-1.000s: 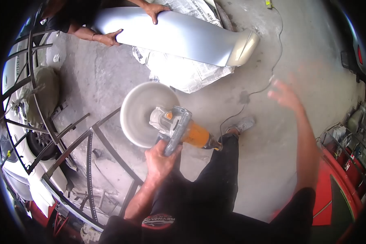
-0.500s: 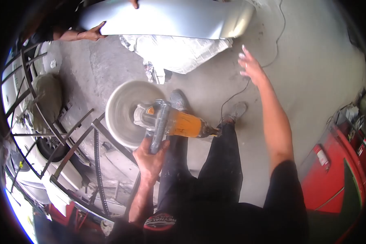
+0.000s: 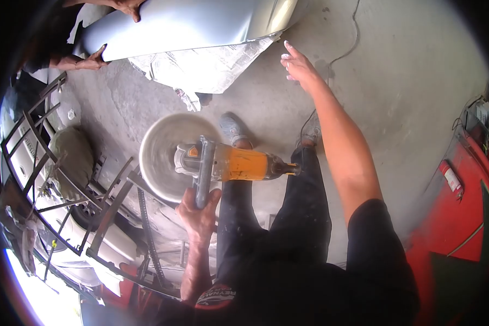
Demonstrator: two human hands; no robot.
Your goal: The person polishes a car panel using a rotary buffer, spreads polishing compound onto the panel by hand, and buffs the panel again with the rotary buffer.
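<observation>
My left hand (image 3: 199, 213) is wrapped round the grey handle of an orange and grey power polisher (image 3: 244, 164). Its round pale pad (image 3: 160, 157) faces the left side and looks blurred. My right hand (image 3: 300, 67) is stretched forward with nothing in it, index finger extended and the others partly curled, near the lower right edge of a silver car panel (image 3: 185, 27). Crumpled newspaper (image 3: 206, 70) lies under the panel. Another person's two hands rest on the panel's left end, apart from mine.
Dark metal frames (image 3: 106, 217) stand at the left beside a white car (image 3: 114, 244). A red surface (image 3: 451, 217) with a small red and white canister (image 3: 451, 179) is at the right. A cable (image 3: 355, 32) runs over the concrete floor.
The view has shifted. My right hand has swung inward and forward toward the panel. The polisher has turned more level in my left hand. The panel appears farther left and higher.
</observation>
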